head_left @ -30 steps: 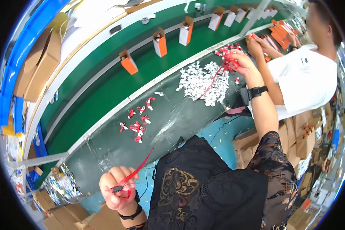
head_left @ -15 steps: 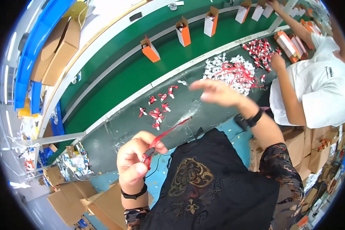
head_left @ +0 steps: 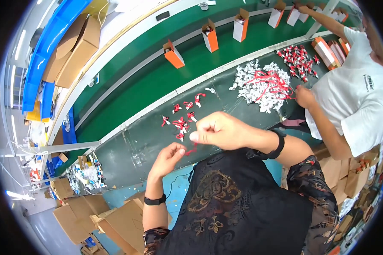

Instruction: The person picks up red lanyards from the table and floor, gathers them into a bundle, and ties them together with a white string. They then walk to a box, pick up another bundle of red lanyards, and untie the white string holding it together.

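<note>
One dark bench (head_left: 136,160) holds work seemingly part-done: a white pile (head_left: 247,88) remains; red-and-white bundles (head_left: 181,124) left of it look finished. Left hand (head_left: 168,159) and right hand (head_left: 217,129), nearer than the pile, pinch a red strand (head_left: 191,151). Mostly bare surface separates bundles from pile, up to the bench's rim.

Cloth, cardboard, plastic

At the left hand (head_left: 167,159), the red strap (head_left: 192,151) looks like cloth. Beyond that hand, the table (head_left: 131,156) is scratched; farther left, the blue tray (head_left: 37,68) is glossy plastic; below, a box (head_left: 125,223) is matt cardboard.
</note>
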`<action>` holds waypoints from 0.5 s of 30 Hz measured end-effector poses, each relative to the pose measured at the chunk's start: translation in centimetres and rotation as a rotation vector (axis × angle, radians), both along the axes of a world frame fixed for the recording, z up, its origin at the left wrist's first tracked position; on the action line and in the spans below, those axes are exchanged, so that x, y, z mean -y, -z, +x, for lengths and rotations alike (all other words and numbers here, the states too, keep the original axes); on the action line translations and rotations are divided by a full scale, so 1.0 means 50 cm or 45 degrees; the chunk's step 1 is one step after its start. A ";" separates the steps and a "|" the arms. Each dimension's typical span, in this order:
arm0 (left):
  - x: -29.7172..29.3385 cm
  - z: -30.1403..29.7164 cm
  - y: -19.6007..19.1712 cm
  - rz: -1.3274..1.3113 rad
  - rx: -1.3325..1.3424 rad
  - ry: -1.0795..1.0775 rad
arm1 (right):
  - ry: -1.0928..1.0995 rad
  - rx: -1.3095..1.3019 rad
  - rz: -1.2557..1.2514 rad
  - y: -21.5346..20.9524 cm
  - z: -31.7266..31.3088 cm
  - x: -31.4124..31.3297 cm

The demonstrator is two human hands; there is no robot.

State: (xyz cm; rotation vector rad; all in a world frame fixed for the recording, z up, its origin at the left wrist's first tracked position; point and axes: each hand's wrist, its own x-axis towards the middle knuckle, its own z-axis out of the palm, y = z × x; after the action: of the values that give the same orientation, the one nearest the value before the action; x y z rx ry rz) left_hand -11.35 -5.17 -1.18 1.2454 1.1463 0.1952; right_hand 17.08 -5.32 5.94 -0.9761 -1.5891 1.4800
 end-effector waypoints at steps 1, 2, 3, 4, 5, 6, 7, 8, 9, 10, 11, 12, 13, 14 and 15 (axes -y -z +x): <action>0.008 0.002 0.009 -0.002 0.013 -0.012 | -0.024 0.058 -0.043 -0.020 -0.008 0.009; 0.010 0.005 0.016 0.386 -0.279 0.217 | -0.048 0.120 -0.085 -0.040 -0.018 0.016; 0.011 0.016 0.021 0.774 -0.568 0.449 | 0.007 0.153 0.076 -0.030 -0.037 0.029; 0.011 0.033 0.019 0.774 -0.547 0.441 | -0.030 0.418 0.224 -0.038 -0.041 0.043; 0.006 0.063 -0.001 0.849 -0.261 0.384 | -0.049 0.472 0.304 -0.033 -0.052 0.056; 0.002 0.092 -0.020 0.914 0.023 0.323 | -0.068 0.523 0.383 -0.029 -0.061 0.073; -0.004 0.114 -0.021 0.981 0.079 0.444 | -0.042 0.348 0.375 -0.016 -0.077 0.088; -0.006 0.124 0.006 1.052 0.174 0.557 | -0.030 0.167 0.372 -0.011 -0.092 0.097; -0.001 0.147 0.011 0.852 0.450 0.505 | -0.089 0.108 0.291 -0.023 -0.093 0.099; 0.015 0.162 0.033 0.750 0.595 0.477 | -0.086 0.128 0.282 -0.025 -0.092 0.100; 0.035 0.170 0.052 0.649 0.727 0.438 | 0.030 -0.022 0.318 -0.026 -0.096 0.099; 0.060 0.179 0.087 0.460 0.802 0.306 | 0.178 -0.160 0.350 -0.019 -0.093 0.097; 0.065 0.170 0.116 0.412 0.763 0.285 | 0.253 -0.332 0.079 -0.014 -0.080 0.105; 0.061 0.173 0.106 0.364 0.720 0.261 | 0.391 -0.417 -0.054 -0.015 -0.055 0.106; 0.060 0.175 0.096 0.315 0.676 0.232 | 0.535 -0.637 -0.122 -0.001 -0.041 0.101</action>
State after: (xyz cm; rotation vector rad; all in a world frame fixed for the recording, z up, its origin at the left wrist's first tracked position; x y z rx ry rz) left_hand -2.60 -8.15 -5.99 1.3974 0.5584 0.5089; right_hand 15.04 -10.38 5.99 -0.8415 -0.9014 1.3703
